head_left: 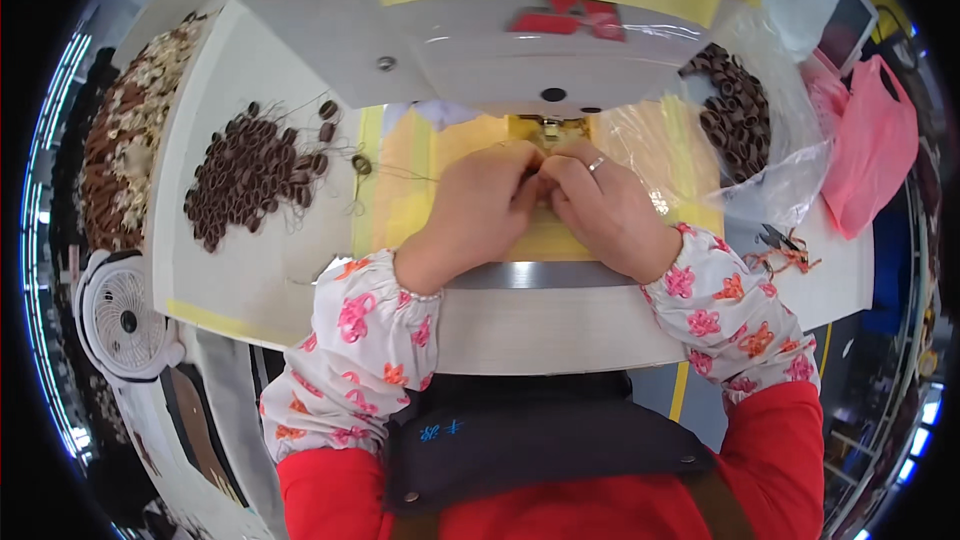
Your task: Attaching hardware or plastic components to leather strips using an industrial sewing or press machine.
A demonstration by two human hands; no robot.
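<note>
Beneath one white sewing-machine head (470,60), the left hand (490,195) and right hand (615,205) meet at the fingertips, any held piece hidden. Left of them, one heap of dark-brown rings (240,175), beyond counting; right, more in or on one clear plastic bag (795,165). Bodyward, pale tabletop (540,332) reaches its front edge.

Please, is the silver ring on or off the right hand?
On: the silver ring shows around a finger of the right hand.

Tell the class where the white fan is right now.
In the head view, the white fan is at the far left, beside the left edge of the white table, pictured just below the brown-and-cream heap.
</note>
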